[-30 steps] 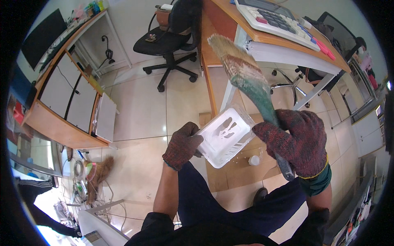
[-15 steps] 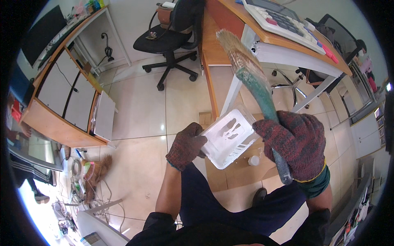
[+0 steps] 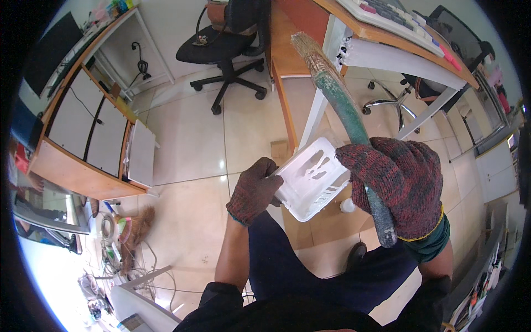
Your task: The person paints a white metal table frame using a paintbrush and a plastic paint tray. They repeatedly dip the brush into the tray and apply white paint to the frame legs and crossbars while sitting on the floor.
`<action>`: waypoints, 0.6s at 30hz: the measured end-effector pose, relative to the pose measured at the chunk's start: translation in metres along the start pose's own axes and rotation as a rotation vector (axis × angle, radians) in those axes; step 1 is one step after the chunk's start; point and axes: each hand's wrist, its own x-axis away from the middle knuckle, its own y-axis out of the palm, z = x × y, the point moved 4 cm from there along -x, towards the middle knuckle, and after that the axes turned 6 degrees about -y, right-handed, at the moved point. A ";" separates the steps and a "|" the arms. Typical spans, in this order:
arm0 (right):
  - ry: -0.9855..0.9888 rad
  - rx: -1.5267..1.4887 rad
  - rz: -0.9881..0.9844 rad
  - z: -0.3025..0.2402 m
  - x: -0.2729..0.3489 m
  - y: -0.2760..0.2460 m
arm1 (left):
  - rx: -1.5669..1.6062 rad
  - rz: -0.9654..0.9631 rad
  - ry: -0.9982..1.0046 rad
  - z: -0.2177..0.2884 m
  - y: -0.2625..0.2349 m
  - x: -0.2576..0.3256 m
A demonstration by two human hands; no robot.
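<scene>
My left hand (image 3: 254, 191), in a dark red and black knit glove, grips the left side of a white plastic tray (image 3: 301, 207). White paint lies wet inside it, with darker gaps in the coat. My right hand (image 3: 401, 185), gloved alike, is wrapped round the green handle of a paintbrush (image 3: 345, 113). The brush points up and away, its worn tan bristles well above the tray and apart from it. The right glove's fingertips are close to the tray's right edge; whether they touch it I cannot tell.
Cardboard (image 3: 304, 235) lies on the tiled floor beneath the tray, with a small white cup (image 3: 347, 205) on it. A wooden-topped desk (image 3: 376, 41) stands ahead right. A black office chair (image 3: 221, 52) is farther off; a cabinet (image 3: 83, 160) and tangled cables (image 3: 113, 243) are at left.
The view has shifted slightly. The brush is turned a little, its bristles now narrower in view, and the right hand covers more of the tray's right edge. Both grips stay the same.
</scene>
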 end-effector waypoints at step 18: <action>0.069 -0.020 0.061 -0.007 -0.012 -0.003 | -0.084 0.028 0.056 -0.003 -0.004 0.005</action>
